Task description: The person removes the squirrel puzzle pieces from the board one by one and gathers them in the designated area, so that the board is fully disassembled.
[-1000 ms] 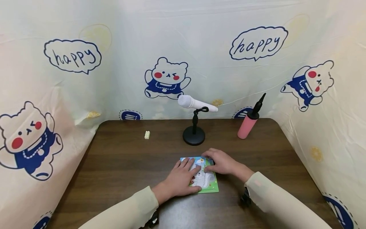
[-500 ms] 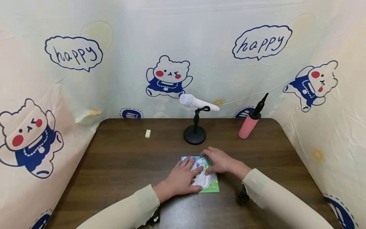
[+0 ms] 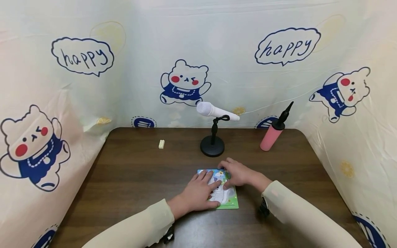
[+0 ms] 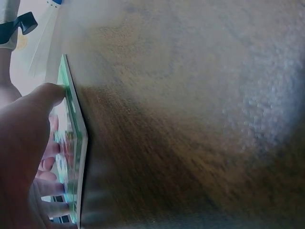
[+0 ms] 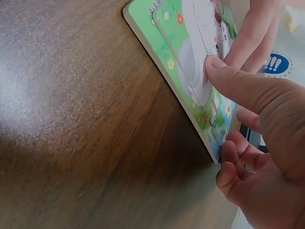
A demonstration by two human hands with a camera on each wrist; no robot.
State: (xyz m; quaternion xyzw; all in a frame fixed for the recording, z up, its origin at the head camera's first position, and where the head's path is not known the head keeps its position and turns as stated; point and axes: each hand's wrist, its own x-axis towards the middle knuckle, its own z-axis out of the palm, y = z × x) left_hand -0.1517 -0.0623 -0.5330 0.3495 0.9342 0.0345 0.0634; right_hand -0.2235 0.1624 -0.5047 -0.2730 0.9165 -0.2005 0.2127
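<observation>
A flat picture puzzle [image 3: 227,204] with a green border and a white cartoon animal lies on the table in the head view. My left hand [image 3: 197,194] rests on its left part, palm down with fingers spread; in the left wrist view the thumb [image 4: 51,94] touches the puzzle's near edge. From the right, my right hand [image 3: 240,174] holds the puzzle's upper right corner. Its thumb [image 5: 224,71] presses on the picture's face in the right wrist view, while the other fingers [image 5: 229,174] curl at the far edge. My left hand covers part of the picture.
A white microphone [image 3: 217,112] sits on a black stand [image 3: 212,146] beyond the puzzle. To its right stands a pink hand pump [image 3: 270,137] with a black nozzle. A small cream toy brick [image 3: 161,144] lies back left. A printed cloth [image 3: 229,41] surrounds the brown table [image 3: 139,179].
The head view has shifted slightly, moving the whole scene a little right. My right thumb and fingers have shifted very little on the puzzle; the left hand stays put on it.
</observation>
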